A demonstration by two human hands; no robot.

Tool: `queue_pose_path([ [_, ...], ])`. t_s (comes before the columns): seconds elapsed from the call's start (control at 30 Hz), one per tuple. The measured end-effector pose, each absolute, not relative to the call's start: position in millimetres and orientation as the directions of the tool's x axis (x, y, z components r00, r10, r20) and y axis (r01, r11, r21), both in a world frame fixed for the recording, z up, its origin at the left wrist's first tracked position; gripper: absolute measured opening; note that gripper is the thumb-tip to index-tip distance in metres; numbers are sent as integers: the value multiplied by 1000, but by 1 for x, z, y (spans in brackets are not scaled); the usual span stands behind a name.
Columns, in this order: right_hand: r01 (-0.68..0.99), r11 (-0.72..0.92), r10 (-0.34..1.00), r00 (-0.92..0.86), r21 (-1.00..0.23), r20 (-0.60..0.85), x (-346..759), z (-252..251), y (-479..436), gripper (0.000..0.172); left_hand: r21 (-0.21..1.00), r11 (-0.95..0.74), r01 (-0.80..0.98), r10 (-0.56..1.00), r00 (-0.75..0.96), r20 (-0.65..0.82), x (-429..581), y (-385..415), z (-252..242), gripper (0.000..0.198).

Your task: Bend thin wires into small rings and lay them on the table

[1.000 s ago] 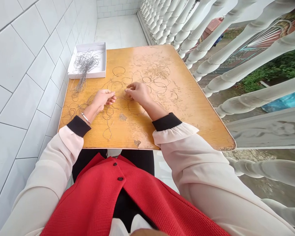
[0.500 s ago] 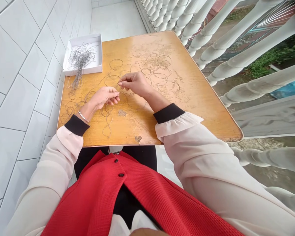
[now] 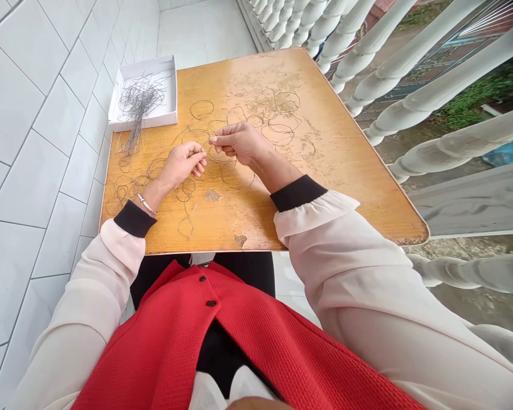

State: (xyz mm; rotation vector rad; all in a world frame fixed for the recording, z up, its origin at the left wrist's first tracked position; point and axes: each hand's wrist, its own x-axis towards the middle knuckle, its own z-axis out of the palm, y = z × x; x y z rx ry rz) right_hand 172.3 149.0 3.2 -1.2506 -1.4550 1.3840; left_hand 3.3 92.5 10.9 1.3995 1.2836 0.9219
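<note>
Over the middle of the table, my left hand (image 3: 183,163) pinches with thumb and forefinger on what looks like a thin wire, barely visible. Close by on the right, my right hand (image 3: 241,141) is also closed in a pinch on the thin wire, its fingertips a small gap from the left ones. Under and beyond the hands lie several wire rings (image 3: 202,101). Linked wire loops (image 3: 187,218) trail below my left hand, and more lie tangled by its wrist. The exact shape of the held wire is too fine to make out.
A shallow white box (image 3: 165,118) at the table's back left holds a bundle of thin wires (image 3: 140,105) that hangs over its front edge. The wooden table (image 3: 342,188) has worn patches. A tiled wall (image 3: 47,165) runs along the left, a white balustrade (image 3: 406,111) along the right.
My right hand has moved slightly right, and my left hand slightly up. The gap between their fingertips is a little wider. Both still pinch.
</note>
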Motion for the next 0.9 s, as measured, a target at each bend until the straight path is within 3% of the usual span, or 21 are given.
queue_pose_path([
  [0.33,77,-177,961,-201,-981,-189,169,7,142,37,959,-33,280,993,115,0,3,97,-4,15],
  [0.47,30,-219,965,-144,-975,-221,167,10,137,38,968,50,244,991,105,-78,1,98,-4,8],
  [0.67,22,-196,979,-46,-980,-197,169,3,142,32,970,165,179,977,102,-185,-4,97,1,24],
  [0.9,-85,-204,979,-16,-975,-204,163,2,140,31,966,170,193,978,89,-190,1,97,-1,10],
])
